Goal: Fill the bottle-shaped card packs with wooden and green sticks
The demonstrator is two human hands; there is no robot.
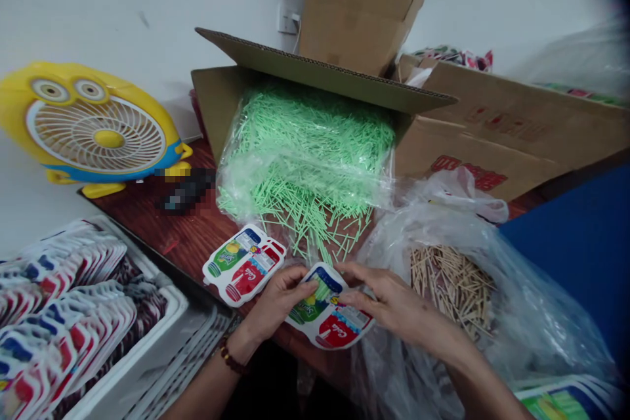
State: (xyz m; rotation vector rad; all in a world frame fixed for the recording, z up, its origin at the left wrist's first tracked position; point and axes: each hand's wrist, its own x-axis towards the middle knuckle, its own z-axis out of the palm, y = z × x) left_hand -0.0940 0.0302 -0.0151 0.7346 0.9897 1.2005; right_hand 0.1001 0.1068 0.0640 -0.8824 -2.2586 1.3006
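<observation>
You hold a Cola-print pack (335, 326) at the wooden table's (142, 220) front edge: L hand (281, 294) clamped on it, thumb on top; R hand's (386, 294) thumb & index apart at its right side, other fingers hidden, so can't tell if gripping. Apparently done: stacked packs (91, 325) in a white crate (176, 308), cut off lower L. Remaining: a 2nd pack (245, 266), status unclear; loose green sticks (315, 138), qty. unknown.
</observation>
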